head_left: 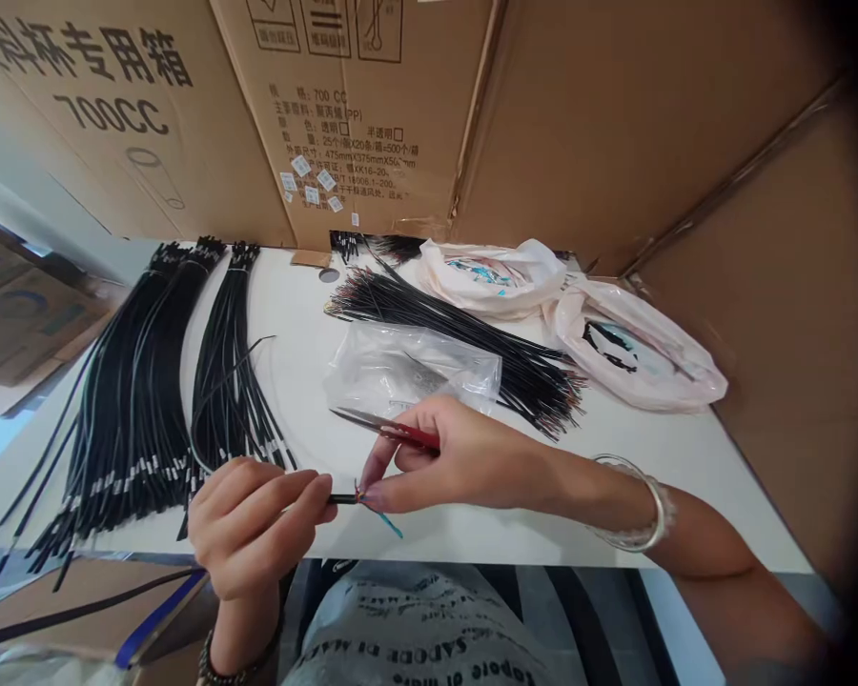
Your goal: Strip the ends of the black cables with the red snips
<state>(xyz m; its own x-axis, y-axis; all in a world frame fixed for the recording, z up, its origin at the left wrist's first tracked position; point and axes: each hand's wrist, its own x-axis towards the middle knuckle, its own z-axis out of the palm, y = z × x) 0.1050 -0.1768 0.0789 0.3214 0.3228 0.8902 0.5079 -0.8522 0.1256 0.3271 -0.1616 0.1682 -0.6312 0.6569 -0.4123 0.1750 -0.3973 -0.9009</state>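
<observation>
Near the table's front edge, my left hand (261, 519) is closed around a black cable (343, 498), whose end sticks out to the right. Thin coloured wires and a light-blue strand (388, 523) spread from that end. My right hand (429, 457) pinches these wires between thumb and finger. Tucked in the same hand is a pair of red-handled scissors (386, 428), its blades pointing left. Behind it lies a clear plastic bag (415, 367) on the white table.
Bundles of black cables (143, 381) with white-tagged ends cover the table's left side. Another loose bundle (458, 333) lies behind the plastic bag. Two white bags, one (493, 295) holding blue scraps and another (643, 353), stand at right. Cardboard boxes (372, 105) wall off the back and right.
</observation>
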